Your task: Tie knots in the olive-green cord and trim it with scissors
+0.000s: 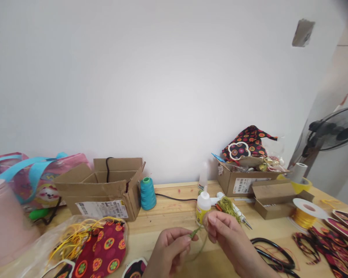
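Observation:
Near the bottom centre, my left hand (174, 247) pinches a small knotted piece of green cord (195, 232) between thumb and fingertips. To its right, my right hand (224, 231) is closed at the fingertips on the same cord, a little higher. A thin loose strand of the cord hangs between the hands toward the table. Just behind my right hand stands a glue bottle (203, 208) with a yellow label. A bundle of olive-green cord (228, 206) lies beyond, beside a white glue gun (238, 213).
An open cardboard box (104, 193) and a teal thread spool (147, 195) stand back left. Patterned fabric (104, 247) and yellow cord lie front left. At right are a filled box (229, 181), a yellow cord spool (304, 220), black handles (274, 251) and a fan (333, 131).

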A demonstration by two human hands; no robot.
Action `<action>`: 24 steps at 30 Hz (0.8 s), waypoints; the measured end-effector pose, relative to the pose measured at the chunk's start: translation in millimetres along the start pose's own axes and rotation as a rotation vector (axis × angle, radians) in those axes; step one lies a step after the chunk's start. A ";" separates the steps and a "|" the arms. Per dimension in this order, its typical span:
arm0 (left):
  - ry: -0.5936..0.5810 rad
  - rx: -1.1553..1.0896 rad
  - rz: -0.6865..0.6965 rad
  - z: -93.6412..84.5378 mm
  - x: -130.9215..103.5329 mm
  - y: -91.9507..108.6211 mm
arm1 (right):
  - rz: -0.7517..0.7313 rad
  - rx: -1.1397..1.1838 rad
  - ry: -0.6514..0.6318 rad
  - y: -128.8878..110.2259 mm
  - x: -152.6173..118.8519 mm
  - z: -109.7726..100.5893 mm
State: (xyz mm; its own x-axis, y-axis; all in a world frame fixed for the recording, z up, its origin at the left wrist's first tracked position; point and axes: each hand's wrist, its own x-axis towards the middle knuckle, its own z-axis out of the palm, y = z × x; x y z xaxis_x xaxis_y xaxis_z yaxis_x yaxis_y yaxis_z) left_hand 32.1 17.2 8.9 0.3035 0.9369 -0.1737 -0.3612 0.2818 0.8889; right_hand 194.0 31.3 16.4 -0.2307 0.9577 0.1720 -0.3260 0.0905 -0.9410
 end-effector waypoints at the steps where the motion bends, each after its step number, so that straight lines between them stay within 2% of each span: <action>1: -0.008 -0.017 -0.010 -0.1 -0.4 0.2 | -0.007 -0.037 0.024 -1.0 -0.2 0.2; 3: -0.008 -0.041 -0.016 -0.4 -1.0 0.5 | -0.003 -0.131 0.051 -2.5 -1.0 1.1; 6: 0.000 -0.032 -0.006 -0.5 -1.0 0.7 | -0.004 -0.309 -0.012 -4.3 -3.7 4.4; 8: -0.013 -0.004 0.012 -0.2 -0.3 0.4 | -0.046 -0.445 -0.033 -5.5 -5.8 6.7; 10: -0.029 0.022 0.016 -0.1 0.8 -0.3 | -0.098 -0.541 0.000 -6.6 -7.0 7.6; 13: -0.035 0.044 -0.003 -0.5 2.5 -1.2 | -0.150 -0.544 0.027 -6.5 -6.4 6.0; 19: 0.027 0.028 0.001 -1.5 2.4 0.0 | -0.124 -0.512 0.064 -3.2 -5.6 1.8; 21: 0.024 0.057 0.019 -1.0 1.3 0.4 | -0.171 -0.545 0.088 -3.9 -7.2 1.8; 24: -0.001 0.120 0.061 0.9 -0.1 1.3 | -0.271 -0.677 0.058 -6.2 -8.6 2.7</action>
State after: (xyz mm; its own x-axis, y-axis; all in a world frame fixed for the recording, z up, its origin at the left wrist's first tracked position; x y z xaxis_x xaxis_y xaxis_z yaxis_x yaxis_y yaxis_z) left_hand 32.4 17.3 10.4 0.2847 0.9514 -0.1177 -0.2710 0.1977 0.9421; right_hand 195.6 21.7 21.5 -0.1676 0.8891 0.4260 0.2782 0.4572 -0.8447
